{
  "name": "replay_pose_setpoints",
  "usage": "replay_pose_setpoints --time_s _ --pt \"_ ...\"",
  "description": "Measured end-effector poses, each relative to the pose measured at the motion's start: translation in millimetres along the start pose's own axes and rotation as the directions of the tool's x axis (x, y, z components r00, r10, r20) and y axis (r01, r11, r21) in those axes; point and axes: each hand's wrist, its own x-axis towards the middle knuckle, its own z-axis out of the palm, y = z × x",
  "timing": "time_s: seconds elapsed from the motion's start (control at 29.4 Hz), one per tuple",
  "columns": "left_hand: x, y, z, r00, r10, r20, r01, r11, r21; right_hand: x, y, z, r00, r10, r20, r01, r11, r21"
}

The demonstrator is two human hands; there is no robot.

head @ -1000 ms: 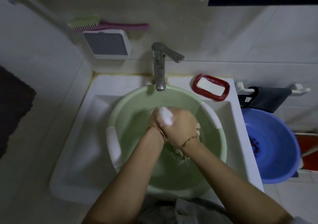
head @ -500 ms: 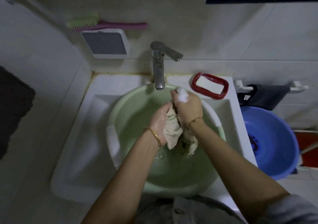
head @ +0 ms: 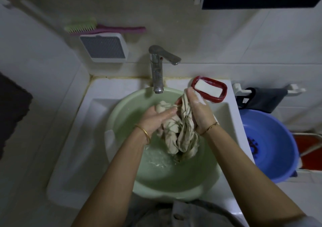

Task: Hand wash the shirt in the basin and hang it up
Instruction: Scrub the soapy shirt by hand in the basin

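Clutching the bunched wet shirt (head: 182, 133) over the green basin (head: 120, 111): left hand (head: 154, 120) and right hand (head: 200, 112), each grip closed on cloth; right fingers mostly hidden behind folds.

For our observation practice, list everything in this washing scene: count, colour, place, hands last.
basin: 1, green, in the sink
shirt: 1, beige, held over the basin
sink: 1, white, under the basin
tap: 1, metal, behind the basin
soap: 1, white, in the dish
dish: 1, red, sink's back right corner
brush: 1, green and pink, above wall box
wall box: 1, white, left of tap
tub: 1, blue, right of sink
cloth: 1, dark, on rail above tub
left hand: 1, gripping the shirt
right hand: 1, soapy, gripping the shirt
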Motion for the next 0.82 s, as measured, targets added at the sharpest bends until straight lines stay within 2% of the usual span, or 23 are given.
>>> replay_pose_setpoints --time_s 0.07,0.14,0.2,0.27,0.37,0.44,0.51,0.54,0.58,0.61,0.65,0.68,0.75,0.78,0.82 --pt "3 4 -11 0.992 0.021 -0.127 -0.044 0.983 -0.181 2 2 -12 0.99 -0.033 -0.134 0.017 0.993 -0.119" --pt "6 11 -26 0.983 0.032 -0.179 -0.092 0.937 -0.338 4 6 -27 0.984 -0.036 -0.175 -0.002 0.977 -0.213" --pt "8 18 -33 0.963 0.059 -0.263 -0.144 0.937 -0.318 4 13 -34 0.991 -0.056 -0.118 0.017 0.951 -0.307" --pt "7 22 -30 0.955 0.062 -0.29 -0.126 0.971 -0.204 5 14 -32 0.991 -0.069 -0.116 0.031 0.952 -0.303" --pt "0 20 -16 0.994 -0.084 -0.074 0.068 0.98 -0.188 9 2 -23 0.967 -0.077 -0.241 0.018 0.971 -0.237" --pt "2 12 -4 0.98 -0.19 0.058 0.198 0.955 -0.221 0 -5 -11 0.943 -0.14 -0.303 0.074 0.973 -0.219" --pt "6 7 8 0.959 -0.254 0.125 0.282 0.89 -0.358 -20 -5 14 0.943 -0.243 -0.226 0.187 0.952 -0.243" --pt "10 4 12 0.953 -0.286 0.102 0.301 0.845 -0.441 -31 0 29 0.94 -0.309 -0.144 0.248 0.91 -0.331" --pt "14 1 16 0.95 -0.305 0.069 0.295 0.799 -0.524 -41 3 41 0.924 -0.379 -0.047 0.309 0.815 -0.49" --pt "14 -2 20 0.953 -0.301 0.035 0.268 0.783 -0.561 -43 7 49 0.902 -0.432 0.028 0.342 0.672 -0.657" --pt "13 -4 23 0.952 -0.305 -0.004 0.245 0.772 -0.586 -38 8 50 0.888 -0.457 0.053 0.328 0.548 -0.769" --pt "12 -7 28 0.95 -0.31 -0.035 0.231 0.775 -0.588 -29 5 46 0.9 -0.436 0.025 0.277 0.525 -0.805" --pt "4 -8 38 0.946 -0.319 -0.048 0.232 0.776 -0.587 -14 -4 36 0.938 -0.337 -0.08 0.17 0.649 -0.742" --pt "2 -8 39 0.951 -0.304 -0.051 0.231 0.812 -0.536 -11 -5 34 0.94 -0.318 -0.124 0.144 0.7 -0.699" --pt "0 -7 37 0.956 -0.283 -0.074 0.222 0.866 -0.448 -14 -5 37 0.937 -0.329 -0.121 0.145 0.677 -0.721"
